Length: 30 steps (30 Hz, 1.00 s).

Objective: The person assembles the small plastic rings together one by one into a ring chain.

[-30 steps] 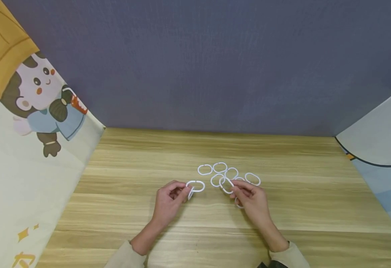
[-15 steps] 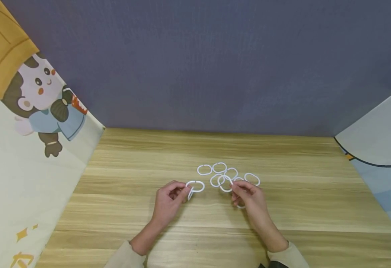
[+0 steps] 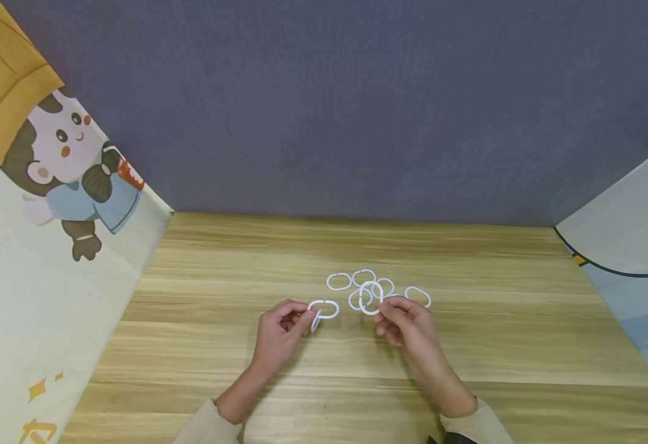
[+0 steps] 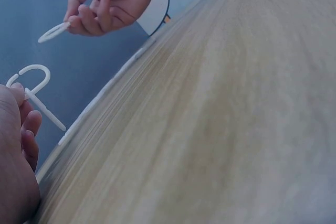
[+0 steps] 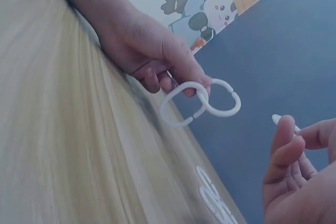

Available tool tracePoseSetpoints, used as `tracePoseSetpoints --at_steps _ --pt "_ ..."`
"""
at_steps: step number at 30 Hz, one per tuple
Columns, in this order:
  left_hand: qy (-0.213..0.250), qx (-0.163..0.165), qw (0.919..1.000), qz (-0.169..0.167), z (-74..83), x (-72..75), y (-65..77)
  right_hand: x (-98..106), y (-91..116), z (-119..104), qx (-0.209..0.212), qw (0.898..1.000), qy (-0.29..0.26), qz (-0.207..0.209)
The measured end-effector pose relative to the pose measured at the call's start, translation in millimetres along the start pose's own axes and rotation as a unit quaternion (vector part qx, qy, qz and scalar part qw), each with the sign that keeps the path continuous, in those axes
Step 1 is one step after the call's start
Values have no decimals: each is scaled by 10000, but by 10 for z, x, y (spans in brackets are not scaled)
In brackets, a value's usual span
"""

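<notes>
My left hand point(image 3: 282, 330) pinches a white oval plastic link point(image 3: 337, 308) between thumb and forefinger. A second white link point(image 3: 315, 322) hangs looped through it, and the right wrist view shows both linked links point(image 5: 238, 103) with a small gap in each. To the right, my right hand point(image 3: 417, 333) pinches a single white link point(image 3: 372, 314) by its edge, raised off the table. In the left wrist view this single link point(image 4: 52, 33) appears almost edge-on. The two hands are apart, and their links do not touch.
Several loose white links, among them a link point(image 3: 339, 290) and a link point(image 3: 426, 296), lie on the wooden table point(image 3: 235, 259) just beyond my hands. Some overlap, and the right hand covers part of this group. A dark blue-grey wall point(image 3: 357, 123) rises behind the table.
My right hand has shifted slightly left and turned its link from a slant to nearly upright. A loose link below that hand is now hidden. The left hand stays still.
</notes>
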<state>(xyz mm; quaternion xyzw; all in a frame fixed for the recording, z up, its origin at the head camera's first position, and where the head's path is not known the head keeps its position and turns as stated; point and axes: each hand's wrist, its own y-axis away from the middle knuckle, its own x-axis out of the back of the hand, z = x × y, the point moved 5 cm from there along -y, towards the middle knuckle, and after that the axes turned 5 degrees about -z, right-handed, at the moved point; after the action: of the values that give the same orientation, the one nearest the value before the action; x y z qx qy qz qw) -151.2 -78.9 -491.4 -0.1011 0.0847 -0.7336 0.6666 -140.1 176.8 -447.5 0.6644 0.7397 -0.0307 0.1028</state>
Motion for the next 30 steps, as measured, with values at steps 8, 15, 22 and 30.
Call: tracePoseSetpoints --at_steps 8,15,22,30 --pt "21 -71 10000 -36 -15 -6 5 -138 7 0 -162 9986 -238 -447" --pt "40 -84 9999 -38 -20 -17 6 -233 19 64 -364 9970 -95 -680" --pt "-46 -113 9999 -60 -35 -18 -2 -308 -20 148 -490 9961 -110 -730" --pt "-77 -363 9992 -126 -43 -20 -8 -323 -37 228 -674 9950 -174 -722"
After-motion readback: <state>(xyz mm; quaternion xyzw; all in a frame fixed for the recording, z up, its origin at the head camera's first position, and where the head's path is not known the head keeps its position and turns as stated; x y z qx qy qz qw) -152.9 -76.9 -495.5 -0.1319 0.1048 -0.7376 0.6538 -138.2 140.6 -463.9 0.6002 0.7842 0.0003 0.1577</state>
